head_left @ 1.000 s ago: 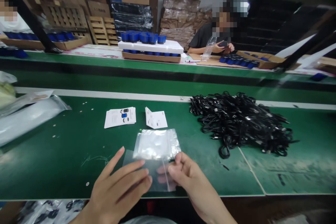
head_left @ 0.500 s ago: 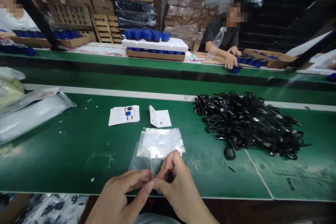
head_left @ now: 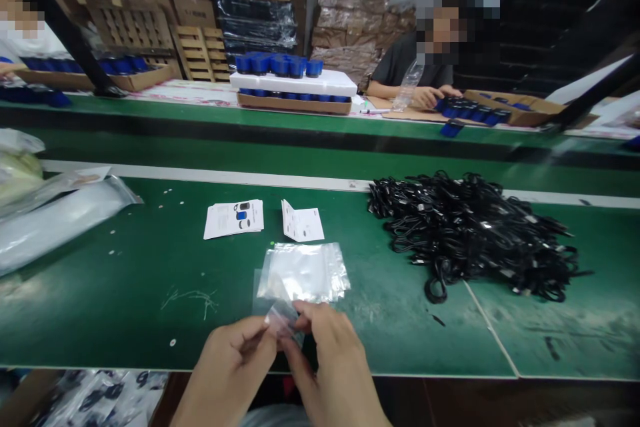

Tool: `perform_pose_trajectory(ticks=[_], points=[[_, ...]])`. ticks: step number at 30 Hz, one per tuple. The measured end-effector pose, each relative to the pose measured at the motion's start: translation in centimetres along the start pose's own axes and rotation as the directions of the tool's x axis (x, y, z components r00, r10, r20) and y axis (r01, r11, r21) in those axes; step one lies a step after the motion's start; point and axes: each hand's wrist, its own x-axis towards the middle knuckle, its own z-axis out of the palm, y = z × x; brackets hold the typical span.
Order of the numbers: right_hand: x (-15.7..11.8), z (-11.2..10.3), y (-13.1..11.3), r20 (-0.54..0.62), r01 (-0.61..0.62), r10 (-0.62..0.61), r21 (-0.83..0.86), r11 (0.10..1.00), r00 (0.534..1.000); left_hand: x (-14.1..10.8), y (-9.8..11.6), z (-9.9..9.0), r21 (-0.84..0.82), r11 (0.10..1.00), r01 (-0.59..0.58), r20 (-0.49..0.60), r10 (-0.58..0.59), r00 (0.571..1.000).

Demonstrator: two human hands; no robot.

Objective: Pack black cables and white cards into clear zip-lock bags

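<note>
Clear plastic bag [head_left: 283, 320] was pinched firmly between the fingertips of the left hand [head_left: 227, 363] and right hand [head_left: 333, 360], both about equally near, just above the green tabletop [head_left: 125, 307]. Its long axis could not be told; its gathered corner was pointed up and away, toward a flat silvery resealable bag [head_left: 303, 273] lying just beyond.

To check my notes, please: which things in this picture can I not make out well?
In the head view:
Small clear plastic bag: the left hand and right hand hide most of it.
Black cables: tangled, their ends too small to identify.
Printed cards: text too small to read.
Bagged items at bottom left: cut off by the lower edge.
</note>
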Motion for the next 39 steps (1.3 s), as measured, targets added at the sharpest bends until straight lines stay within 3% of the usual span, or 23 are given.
perform_pose_trajectory(ticks=[3,8,11,15,18,22,25,27,29,31,33,39], points=[[-0.3,0.1,0.0,-0.017,0.089,-0.091,-0.116,0.989,0.996,0.3,-0.6,0.4,-0.026,1.0,-0.011,0.024,0.012,1.0],[0.2,0.1,-0.4,-0.069,0.114,-0.123,-0.131,0.985,0.99,0.6,-0.7,1.3,-0.06,0.997,-0.039,0.001,0.039,0.999],[0.4,0.3,-0.5,-0.086,0.159,-0.173,-0.15,0.976,0.981,0.6,-0.2,1.6,0.121,0.989,-0.09,0.004,0.09,0.996],[0.7,0.2,-0.4,-0.107,0.206,-0.232,-0.211,0.956,0.967,0.8,-0.1,1.6,0.391,0.881,-0.268,-0.036,0.306,0.951],[0.9,-0.1,-0.4,-0.085,0.182,-0.215,-0.293,0.939,0.973,0.9,-0.5,1.5,0.426,0.828,-0.363,-0.011,0.406,0.914],[1.3,0.3,-0.3,-0.084,0.133,-0.177,-0.378,0.916,0.981,1.0,-1.0,1.6,0.449,0.803,-0.391,-0.06,0.464,0.884],[1.7,0.4,0.0,-0.11,0.03,-0.08,-0.4,0.916,0.991,1.1,-1.2,1.7,0.45,0.817,-0.36,-0.118,0.454,0.883],[2.4,-0.5,0.0,-0.051,-0.029,0.011,-0.366,0.93,0.999,1.1,-1.2,1.6,0.442,0.831,-0.337,-0.145,0.437,0.888],[3.6,-2.1,0.0,0.127,-0.094,0.122,-0.205,0.974,0.984,1.3,-1.1,1.3,0.426,0.849,-0.312,-0.16,0.41,0.898],[5.6,-3.7,0.0,0.299,-0.235,0.212,0.04,0.971,0.93,1.4,-1.1,1.0,0.405,0.866,-0.291,-0.166,0.383,0.909],[8.5,-4.4,0.4,0.249,-0.321,0.272,0.187,0.928,0.93,1.6,-1.1,0.9,0.384,0.88,-0.281,-0.166,0.365,0.916],[17.1,-1.4,3.7,0.311,-0.533,0.461,0.211,0.819,0.831,1.7,-1.4,1.0,0.324,0.912,-0.251,-0.17,0.317,0.933]])
